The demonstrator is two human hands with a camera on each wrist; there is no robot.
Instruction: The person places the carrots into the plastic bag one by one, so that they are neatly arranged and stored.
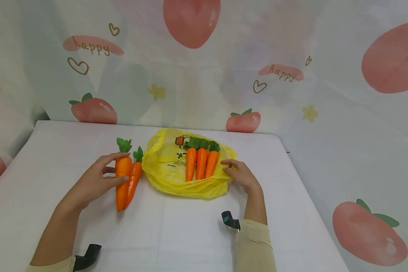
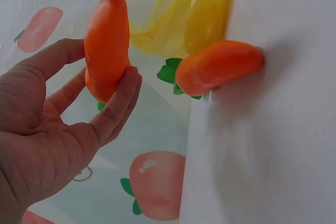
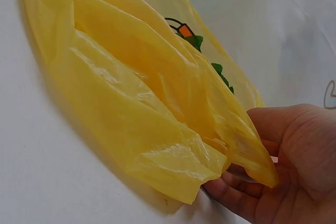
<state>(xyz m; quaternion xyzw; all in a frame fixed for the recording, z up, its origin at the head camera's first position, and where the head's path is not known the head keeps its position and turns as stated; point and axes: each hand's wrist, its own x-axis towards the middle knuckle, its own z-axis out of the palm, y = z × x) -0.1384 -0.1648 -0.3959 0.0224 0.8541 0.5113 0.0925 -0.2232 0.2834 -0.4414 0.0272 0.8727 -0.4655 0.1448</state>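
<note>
My left hand [image 1: 96, 180] grips an orange carrot [image 1: 122, 181] with green leaves, thumb on one side and fingers on the other. In the left wrist view this carrot [image 2: 107, 45] is up off the white table. A second carrot [image 1: 133, 181] lies just right of it, and the left wrist view shows that carrot [image 2: 220, 66] on the tabletop. My right hand [image 1: 243, 175] holds the right edge of a yellow plastic bag [image 1: 163, 181], its rim between thumb and fingers in the right wrist view. Three carrots [image 1: 201, 162] lie side by side in the bag's mouth, leaves toward the back.
The bag lies on a white-covered table [image 1: 176, 226]. A patterned cloth backdrop [image 1: 204, 75] with peaches and hearts rises behind and beside it. Dark wrist mounts [image 1: 87, 257] stick out from both sleeves.
</note>
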